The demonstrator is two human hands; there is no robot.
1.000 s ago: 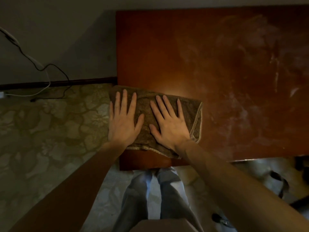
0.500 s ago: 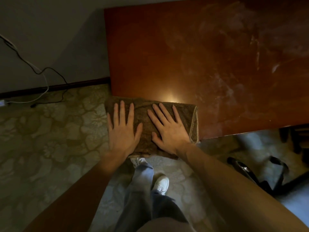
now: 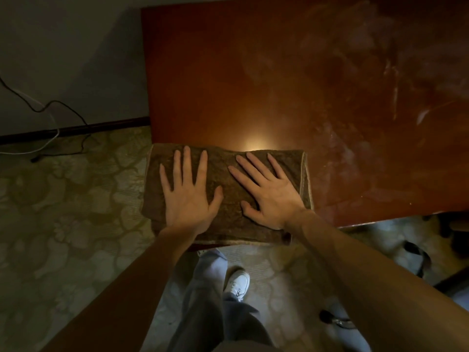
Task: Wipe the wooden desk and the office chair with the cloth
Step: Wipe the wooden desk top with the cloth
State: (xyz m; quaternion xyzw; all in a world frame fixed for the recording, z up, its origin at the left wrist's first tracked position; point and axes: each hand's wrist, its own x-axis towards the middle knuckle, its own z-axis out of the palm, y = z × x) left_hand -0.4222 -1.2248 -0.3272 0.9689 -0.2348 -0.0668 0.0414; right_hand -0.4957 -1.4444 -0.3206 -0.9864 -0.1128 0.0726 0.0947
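- Both your hands are flat on the cloth [image 3: 228, 174], palms down. Fingers are straight and spread, so you're pressing on it rather than grabbing it.
- Your left hand [image 3: 189, 196] covers the cloth's left half and your right hand [image 3: 269, 196] the right half. The thumbs point toward each other with a strip of cloth showing between them.
- The cloth is folded into a rectangle on the near-left corner of the wooden desk [image 3: 253, 85]. Its left and near edges hang a bit over the desk's edges.
- Its pale hem runs just outside your right little finger.
- The desk top to the right of the cloth has pale, smeary streaks, and there's a bright glare spot just past the cloth's far edge.
- Dark chair legs [image 3: 421, 257] show low on the right, well apart from your hands.
- Cables [image 3: 50, 110] trail along the wall on the left, above the patterned carpet [image 3: 63, 224].
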